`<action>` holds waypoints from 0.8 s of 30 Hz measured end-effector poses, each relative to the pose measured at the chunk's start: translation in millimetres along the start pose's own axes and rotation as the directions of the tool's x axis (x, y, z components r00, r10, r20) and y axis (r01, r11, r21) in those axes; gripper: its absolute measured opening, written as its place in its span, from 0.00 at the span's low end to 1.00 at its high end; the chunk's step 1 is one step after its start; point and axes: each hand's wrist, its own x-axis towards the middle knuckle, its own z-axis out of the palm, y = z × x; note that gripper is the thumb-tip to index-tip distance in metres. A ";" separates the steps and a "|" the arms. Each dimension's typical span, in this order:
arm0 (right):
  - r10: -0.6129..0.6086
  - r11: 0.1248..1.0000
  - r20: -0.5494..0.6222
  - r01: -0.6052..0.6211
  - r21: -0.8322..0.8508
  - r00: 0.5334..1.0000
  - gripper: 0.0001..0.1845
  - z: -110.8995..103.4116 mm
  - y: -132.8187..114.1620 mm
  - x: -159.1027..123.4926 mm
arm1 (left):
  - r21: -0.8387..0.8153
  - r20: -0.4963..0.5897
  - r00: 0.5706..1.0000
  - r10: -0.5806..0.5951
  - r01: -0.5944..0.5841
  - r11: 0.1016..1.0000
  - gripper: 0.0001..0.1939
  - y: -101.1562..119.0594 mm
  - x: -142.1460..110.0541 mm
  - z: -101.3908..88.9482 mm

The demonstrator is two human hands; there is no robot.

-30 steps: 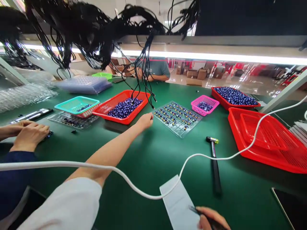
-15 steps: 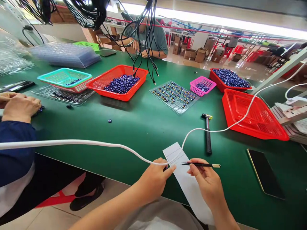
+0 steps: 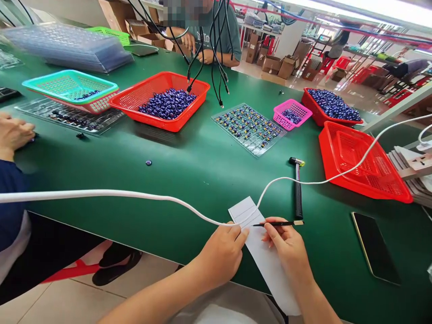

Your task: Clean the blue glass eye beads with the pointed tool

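Note:
My right hand (image 3: pixel 286 245) pinches a pair of black tweezers (image 3: pixel 278 223) with a pale end. Their tips point left, close to the fingertips of my left hand (image 3: pixel 221 252). That left hand is closed, thumb and fingers drawn together; whatever sits in them is hidden. Beneath both hands lies a long white paper strip (image 3: pixel 248 209) with lines across its far end. A white cable (image 3: pixel 182 202) crosses the view and passes right by my left fingers. Beyond the strip, a small hammer (image 3: pixel 297 189) with a black handle rests on the green table (image 3: pixel 189 162).
Red baskets (image 3: pixel 126 108) hold shiny dark-blue parts. A clear tray (image 3: pixel 258 150) carries rows of parts beside a pink basket (image 3: pixel 281 110). To the right are stacked red baskets (image 3: pixel 326 148) and a phone (image 3: pixel 374 247). Black cables (image 3: pixel 219 90) hang down. A co-worker's hand (image 3: pixel 13 132) works at left.
The view has shifted slightly. The tweezers have tilted a little and their tips are nearer my left fingertips. A dark purple bit seen at my left fingers is now hidden.

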 end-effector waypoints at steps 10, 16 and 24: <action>0.004 1.000 -0.018 -0.004 -0.026 1.000 0.18 -3.0 -0.1 -1.4 | 0.003 0.049 0.999 -0.009 0.009 1.000 0.24 0.4 -1.3 -0.7; 0.021 0.997 -0.021 -0.022 -0.070 1.000 0.19 -0.5 -1.1 -0.7 | -0.003 0.068 0.998 -0.005 0.005 1.000 0.23 0.0 -1.2 -1.6; 0.020 0.997 -0.047 -0.023 -0.069 0.999 0.19 2.6 -2.3 -2.7 | -0.001 0.038 0.999 -0.001 0.001 1.000 0.24 0.4 -0.3 -2.9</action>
